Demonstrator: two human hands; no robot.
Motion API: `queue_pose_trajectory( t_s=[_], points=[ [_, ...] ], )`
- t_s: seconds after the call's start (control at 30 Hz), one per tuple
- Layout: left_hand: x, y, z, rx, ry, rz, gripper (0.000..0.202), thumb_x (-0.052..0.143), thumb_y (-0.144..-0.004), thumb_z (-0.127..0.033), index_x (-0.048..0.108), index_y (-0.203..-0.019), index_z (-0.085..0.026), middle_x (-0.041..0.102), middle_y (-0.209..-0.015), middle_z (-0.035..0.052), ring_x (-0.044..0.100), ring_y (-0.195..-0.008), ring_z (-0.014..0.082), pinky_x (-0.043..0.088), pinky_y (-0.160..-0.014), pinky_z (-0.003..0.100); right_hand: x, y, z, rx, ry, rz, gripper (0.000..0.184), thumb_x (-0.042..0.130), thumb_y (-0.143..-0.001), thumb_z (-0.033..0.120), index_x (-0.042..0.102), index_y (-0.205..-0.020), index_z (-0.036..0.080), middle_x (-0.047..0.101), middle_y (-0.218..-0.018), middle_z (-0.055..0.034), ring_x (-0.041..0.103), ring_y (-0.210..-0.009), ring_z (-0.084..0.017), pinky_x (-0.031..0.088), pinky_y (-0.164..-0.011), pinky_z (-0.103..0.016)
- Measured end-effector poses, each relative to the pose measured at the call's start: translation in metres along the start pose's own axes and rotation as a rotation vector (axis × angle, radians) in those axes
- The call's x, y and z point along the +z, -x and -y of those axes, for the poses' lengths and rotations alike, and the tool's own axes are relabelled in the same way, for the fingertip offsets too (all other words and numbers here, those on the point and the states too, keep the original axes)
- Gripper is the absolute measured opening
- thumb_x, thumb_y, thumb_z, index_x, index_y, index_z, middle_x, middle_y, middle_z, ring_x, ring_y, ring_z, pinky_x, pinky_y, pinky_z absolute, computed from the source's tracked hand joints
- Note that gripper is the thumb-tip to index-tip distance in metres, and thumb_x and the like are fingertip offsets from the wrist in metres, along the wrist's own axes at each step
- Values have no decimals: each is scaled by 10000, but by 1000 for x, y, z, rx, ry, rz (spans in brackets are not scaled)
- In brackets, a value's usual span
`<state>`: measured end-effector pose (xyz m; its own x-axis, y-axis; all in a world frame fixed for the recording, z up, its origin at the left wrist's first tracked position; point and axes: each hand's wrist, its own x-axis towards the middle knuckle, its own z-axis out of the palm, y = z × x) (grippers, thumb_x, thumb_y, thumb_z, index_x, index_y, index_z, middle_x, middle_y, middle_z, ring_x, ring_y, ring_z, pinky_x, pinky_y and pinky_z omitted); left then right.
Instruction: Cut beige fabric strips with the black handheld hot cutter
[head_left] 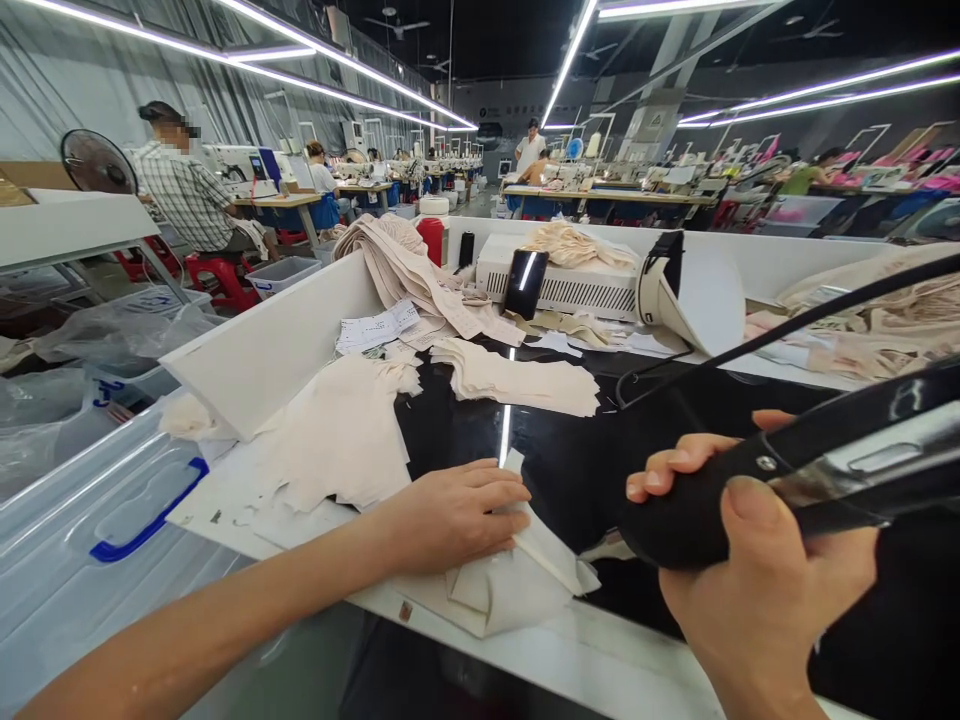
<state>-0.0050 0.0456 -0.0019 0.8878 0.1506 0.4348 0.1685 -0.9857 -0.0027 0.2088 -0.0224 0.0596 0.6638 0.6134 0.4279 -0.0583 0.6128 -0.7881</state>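
Note:
My left hand [450, 515] lies flat, fingers stretched out, pressing on a small stack of cream fabric pieces [502, 580] at the near edge of the glossy black table [570, 460]. My right hand [750, 560] is wrapped round the black padded handle [675, 520] of a black and silver machine arm [862, 450] that reaches in from the right, raised above the table. More cream fabric pieces [517, 380] lie in loose piles further back and to the left [337, 440].
A white divider board [277, 350] stands at the left, with a clear plastic bin with a blue handle [142, 520] beside it. A white machine box [577, 285] and a paper sheet [375, 328] sit at the back. Other people work at sewing tables beyond.

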Motion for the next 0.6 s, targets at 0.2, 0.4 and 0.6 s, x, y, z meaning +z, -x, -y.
queue_pose_trajectory(
  t_s=[0.2,0.4,0.6],
  points=[
    [-4,2,3,-55,79,101,273,509,-1164,-302,685,-1328,-172,728,-1324,130,713,-1205,225,562,-1156,388,-2,-1,0,-7,13,17,504,912,-681,346,668,-1114,265,684,-709,48,600,-538,-184,574,-462,-319],
    [-3,4,2,-80,119,90,272,574,-1141,-312,693,-1348,-183,706,-1369,146,701,-1268,263,606,-1078,380,2,-5,3,51,18,-14,499,878,-633,323,679,-1088,274,675,-691,52,583,-536,-194,565,-442,-322],
    [3,4,2,-84,117,42,274,592,-1136,-329,719,-1333,-188,706,-1369,152,695,-1273,262,600,-1080,377,24,-13,-3,37,-27,4,496,869,-651,343,645,-1091,288,654,-705,71,570,-548,-176,552,-457,-298]
  ],
)
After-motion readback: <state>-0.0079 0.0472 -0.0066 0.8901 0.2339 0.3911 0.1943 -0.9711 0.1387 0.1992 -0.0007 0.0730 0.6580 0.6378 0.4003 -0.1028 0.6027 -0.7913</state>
